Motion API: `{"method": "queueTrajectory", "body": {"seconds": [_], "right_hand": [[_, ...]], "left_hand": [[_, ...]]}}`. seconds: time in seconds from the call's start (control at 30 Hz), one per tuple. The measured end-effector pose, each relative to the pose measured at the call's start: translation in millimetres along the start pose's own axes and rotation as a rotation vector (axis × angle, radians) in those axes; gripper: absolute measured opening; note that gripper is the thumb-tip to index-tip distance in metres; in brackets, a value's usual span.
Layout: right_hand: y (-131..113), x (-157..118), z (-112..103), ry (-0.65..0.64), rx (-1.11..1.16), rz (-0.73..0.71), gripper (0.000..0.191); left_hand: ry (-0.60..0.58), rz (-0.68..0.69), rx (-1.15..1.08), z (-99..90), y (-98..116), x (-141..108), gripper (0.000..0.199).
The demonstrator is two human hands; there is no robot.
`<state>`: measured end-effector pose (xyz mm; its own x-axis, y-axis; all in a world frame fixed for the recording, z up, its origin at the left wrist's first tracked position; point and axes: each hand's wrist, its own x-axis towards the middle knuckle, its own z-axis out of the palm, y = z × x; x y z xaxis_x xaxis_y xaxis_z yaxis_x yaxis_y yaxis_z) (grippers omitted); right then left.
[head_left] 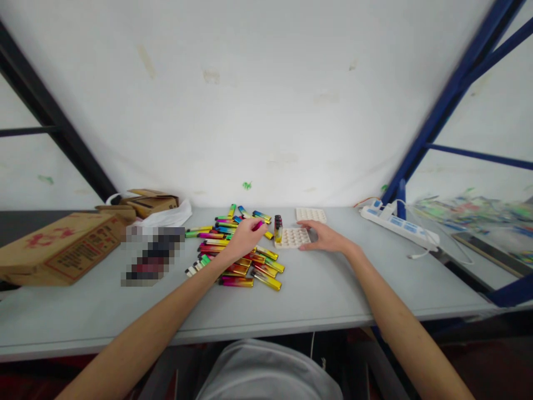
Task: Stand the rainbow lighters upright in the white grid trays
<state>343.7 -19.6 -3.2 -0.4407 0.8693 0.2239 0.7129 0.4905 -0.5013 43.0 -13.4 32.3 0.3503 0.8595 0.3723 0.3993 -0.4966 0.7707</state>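
My tray held one row of lighters, the pile unplaced; left hand gripped a pink lighter, right hand spread.

Head-worn view, close above the table, forward and down toward the wall

In front of you stands a white wall, scuffed with pale yellowish patches and a small green mark low down. Your pale grey table reaches back to it. On your left a black metal post slants, with a thin crossbar; on your right leans a blue metal frame. Soft, even light reaches you; beneath the table it is dark, the floor hard to make out.
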Motion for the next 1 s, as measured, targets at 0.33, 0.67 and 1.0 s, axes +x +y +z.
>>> {"method": "queueTrajectory", "body": {"seconds": [0.33, 0.67, 1.0], "right_hand": [[2.5, 0.6, 1.3, 0.006, 0.016, -0.002, 0.082], [2.0, 0.8, 2.2, 0.009, 0.01, -0.01, 0.08], [4.7, 1.4, 2.5, 0.015, -0.003, -0.01, 0.081]], "left_hand": [[-0.012, -0.018, -0.105, 2.4, 3.4, -4.3, 0.029], [-0.053, -0.016, -0.104, 7.8, 0.9, -5.3, 0.045], [-0.136, 0.149, -0.096, 7.3, -1.3, -4.8, 0.034]]}}
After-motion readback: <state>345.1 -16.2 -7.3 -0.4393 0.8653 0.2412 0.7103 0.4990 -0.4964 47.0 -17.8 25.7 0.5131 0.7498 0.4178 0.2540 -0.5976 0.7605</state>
